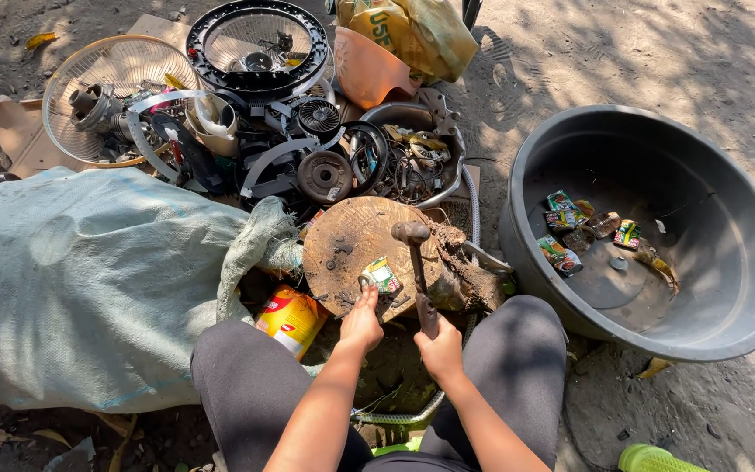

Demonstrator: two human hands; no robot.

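Observation:
A round wooden block (351,240) lies on the ground in front of my knees. My left hand (362,322) holds a small crushed tin can (380,275) on the block's near edge. My right hand (440,348) grips the handle of a rusty hammer (416,262). The hammer's head rests near the middle of the block, just right of the can.
A large grey plastic basin (727,262) at the right holds several flattened cans (561,255). A bulging white sack (89,280) lies at the left, with a yellow can (290,321) beside it. Fan guards (111,65) and metal scrap (325,175) are piled beyond the block.

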